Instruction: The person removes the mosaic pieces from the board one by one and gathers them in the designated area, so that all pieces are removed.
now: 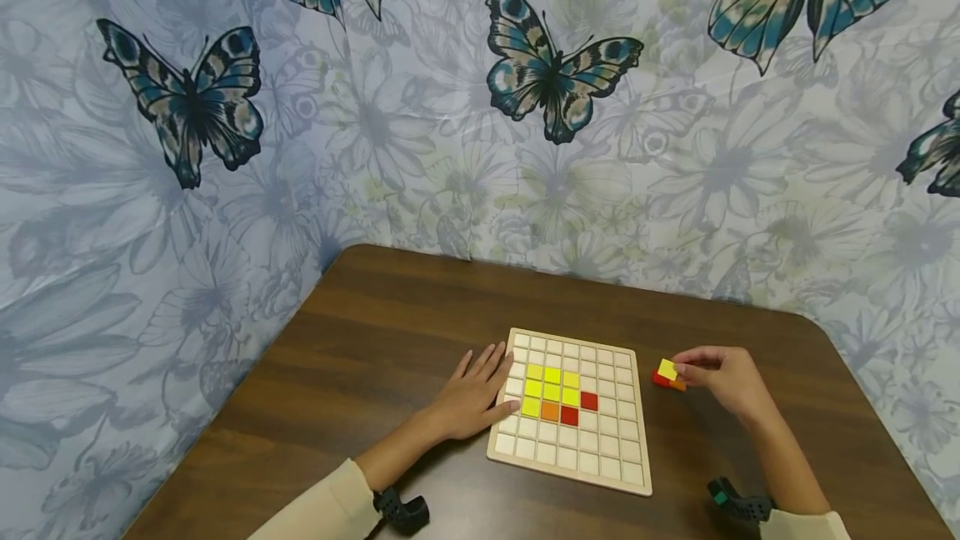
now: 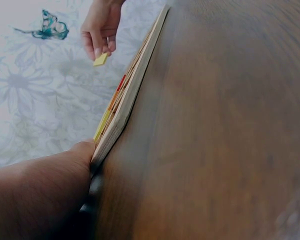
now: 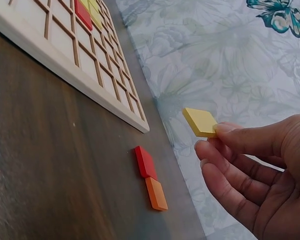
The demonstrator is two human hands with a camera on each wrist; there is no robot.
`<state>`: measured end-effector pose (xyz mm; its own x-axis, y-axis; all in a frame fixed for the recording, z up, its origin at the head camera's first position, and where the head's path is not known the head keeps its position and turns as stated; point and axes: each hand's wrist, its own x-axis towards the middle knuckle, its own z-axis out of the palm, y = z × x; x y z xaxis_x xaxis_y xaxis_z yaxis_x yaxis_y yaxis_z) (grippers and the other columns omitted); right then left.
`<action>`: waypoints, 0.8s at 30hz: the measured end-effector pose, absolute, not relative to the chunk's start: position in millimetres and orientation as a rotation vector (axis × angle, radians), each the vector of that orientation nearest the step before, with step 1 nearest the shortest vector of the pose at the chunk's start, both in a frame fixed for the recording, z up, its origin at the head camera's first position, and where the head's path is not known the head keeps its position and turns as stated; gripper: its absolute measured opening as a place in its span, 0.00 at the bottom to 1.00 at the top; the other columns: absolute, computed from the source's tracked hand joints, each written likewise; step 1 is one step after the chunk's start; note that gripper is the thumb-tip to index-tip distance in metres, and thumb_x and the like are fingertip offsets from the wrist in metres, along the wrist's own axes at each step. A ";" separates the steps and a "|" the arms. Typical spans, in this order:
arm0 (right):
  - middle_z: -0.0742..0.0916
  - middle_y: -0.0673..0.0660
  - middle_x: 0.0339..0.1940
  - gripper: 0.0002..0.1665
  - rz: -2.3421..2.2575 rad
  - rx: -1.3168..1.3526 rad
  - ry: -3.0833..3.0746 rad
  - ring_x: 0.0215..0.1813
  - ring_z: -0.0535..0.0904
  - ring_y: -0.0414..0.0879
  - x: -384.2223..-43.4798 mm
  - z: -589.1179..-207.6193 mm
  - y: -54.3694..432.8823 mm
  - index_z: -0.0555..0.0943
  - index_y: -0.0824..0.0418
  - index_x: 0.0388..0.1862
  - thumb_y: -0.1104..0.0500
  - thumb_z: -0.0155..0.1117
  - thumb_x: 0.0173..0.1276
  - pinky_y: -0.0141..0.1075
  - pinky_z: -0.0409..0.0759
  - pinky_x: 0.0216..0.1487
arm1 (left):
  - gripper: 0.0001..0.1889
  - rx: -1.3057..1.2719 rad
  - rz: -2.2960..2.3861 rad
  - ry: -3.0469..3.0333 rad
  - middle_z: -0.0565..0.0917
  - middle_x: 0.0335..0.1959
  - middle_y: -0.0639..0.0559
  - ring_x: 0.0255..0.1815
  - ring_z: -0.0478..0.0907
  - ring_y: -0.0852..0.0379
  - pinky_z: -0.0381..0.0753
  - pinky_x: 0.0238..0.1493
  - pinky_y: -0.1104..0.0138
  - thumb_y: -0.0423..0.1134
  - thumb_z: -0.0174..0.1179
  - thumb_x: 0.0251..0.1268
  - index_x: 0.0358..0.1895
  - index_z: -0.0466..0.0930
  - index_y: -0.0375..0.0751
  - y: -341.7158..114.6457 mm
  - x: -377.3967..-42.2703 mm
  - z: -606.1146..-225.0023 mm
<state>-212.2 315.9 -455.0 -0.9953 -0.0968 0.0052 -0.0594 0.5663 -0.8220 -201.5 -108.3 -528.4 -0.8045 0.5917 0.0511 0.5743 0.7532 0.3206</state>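
Between thumb and fingers, my right hand point(image 1: 723, 377) pinches a yellow square tile point(image 3: 200, 122), held above the table to the right of the board. Below it lie a red tile point(image 3: 145, 162) and an orange tile point(image 3: 156, 194), touching end to end. My left hand point(image 1: 468, 398) rests with fingers straight and spread at the left edge of the wooden grid board point(image 1: 607, 469). Several yellow tiles point(image 1: 551, 392) sit in the board's cells, with an orange tile point(image 1: 550, 411) and two red tiles point(image 1: 589, 401) beside them.
The dark wooden table point(image 1: 390, 307) has rounded far corners and meets a wall point(image 1: 450, 173) covered in butterfly and flower print. Each wrist wears a black strap, the left strap point(image 1: 402, 512) close to the table's near side.
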 end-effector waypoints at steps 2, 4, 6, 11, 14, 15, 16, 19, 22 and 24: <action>0.90 0.65 0.41 0.15 -1.448 -0.122 2.744 0.39 0.89 0.54 -211.3 -456.3 317.4 0.87 0.72 0.47 0.61 0.70 0.70 0.42 0.87 0.43 | 0.42 0.956 0.508 2.891 0.45 0.83 0.39 0.83 0.42 0.43 0.41 0.77 0.40 0.63 0.41 0.79 0.83 0.47 0.39 -107.9 -200.8 -528.4; 0.90 0.65 0.42 0.15 -1.461 -0.105 2.737 0.39 0.90 0.53 -211.2 -457.1 319.5 0.86 0.73 0.48 0.61 0.69 0.71 0.41 0.87 0.44 | 0.42 0.950 0.496 2.891 0.45 0.83 0.39 0.84 0.41 0.44 0.40 0.78 0.41 0.64 0.40 0.79 0.83 0.46 0.40 -108.0 -201.1 -528.7; 0.90 0.66 0.43 0.15 -1.489 -0.092 2.717 0.39 0.90 0.52 -211.5 -457.4 321.9 0.85 0.74 0.49 0.62 0.68 0.71 0.42 0.87 0.44 | 0.42 0.948 0.488 2.890 0.44 0.83 0.40 0.84 0.41 0.44 0.40 0.78 0.42 0.64 0.39 0.79 0.83 0.45 0.40 -108.1 -201.7 -529.2; 0.89 0.70 0.45 0.14 -1.550 -0.089 2.677 0.40 0.90 0.51 -213.3 -458.5 328.8 0.84 0.78 0.50 0.67 0.65 0.72 0.45 0.86 0.45 | 0.42 0.958 0.502 2.887 0.44 0.83 0.39 0.84 0.41 0.43 0.40 0.77 0.41 0.64 0.41 0.79 0.83 0.45 0.39 -108.5 -202.0 -527.7; 0.89 0.70 0.45 0.15 -1.551 -0.091 2.683 0.40 0.90 0.53 -214.3 -459.9 332.4 0.84 0.78 0.50 0.66 0.65 0.73 0.45 0.86 0.45 | 0.42 0.963 0.512 2.888 0.45 0.83 0.38 0.83 0.41 0.42 0.40 0.77 0.40 0.63 0.42 0.79 0.83 0.46 0.39 -108.9 -202.4 -528.4; 0.88 0.70 0.46 0.15 -1.551 -0.093 2.686 0.40 0.90 0.53 -214.7 -460.6 333.6 0.84 0.78 0.50 0.66 0.65 0.73 0.45 0.86 0.45 | 0.42 0.961 0.513 2.889 0.44 0.83 0.39 0.84 0.41 0.42 0.40 0.77 0.40 0.63 0.41 0.79 0.83 0.46 0.39 -109.0 -202.4 -528.8; 0.88 0.70 0.45 0.15 -1.549 -0.094 2.691 0.40 0.90 0.54 -214.9 -461.3 334.8 0.84 0.78 0.50 0.66 0.65 0.73 0.44 0.86 0.45 | 0.42 0.960 0.509 2.890 0.44 0.83 0.39 0.84 0.41 0.43 0.40 0.77 0.40 0.64 0.41 0.79 0.83 0.45 0.39 -109.0 -202.6 -529.7; 0.89 0.70 0.45 0.15 -1.537 -0.095 2.716 0.39 0.90 0.53 -215.9 -464.3 338.7 0.84 0.78 0.50 0.66 0.65 0.72 0.44 0.86 0.44 | 0.42 0.953 0.495 2.893 0.44 0.84 0.40 0.84 0.40 0.44 0.39 0.78 0.41 0.65 0.40 0.79 0.83 0.45 0.40 -108.7 -203.0 -530.9; 0.89 0.70 0.44 0.15 -1.506 -0.082 2.743 0.38 0.90 0.52 -216.4 -467.0 342.4 0.84 0.78 0.50 0.66 0.66 0.72 0.42 0.87 0.43 | 0.42 0.949 0.489 2.896 0.43 0.84 0.41 0.84 0.40 0.45 0.39 0.78 0.42 0.65 0.39 0.79 0.83 0.44 0.41 -108.2 -203.1 -532.4; 0.89 0.69 0.44 0.15 -1.487 -0.071 2.748 0.39 0.90 0.51 -216.6 -468.8 344.5 0.84 0.77 0.50 0.65 0.66 0.72 0.41 0.87 0.43 | 0.42 0.943 0.488 2.893 0.43 0.84 0.41 0.84 0.39 0.45 0.38 0.78 0.42 0.65 0.39 0.79 0.83 0.44 0.41 -108.0 -203.0 -532.8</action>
<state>-216.6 344.5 -468.8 -0.9988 -0.0475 0.0071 -0.0320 0.5465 -0.8368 -203.0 -108.0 -532.8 -0.8113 0.5833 0.0404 0.5643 0.7630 0.3153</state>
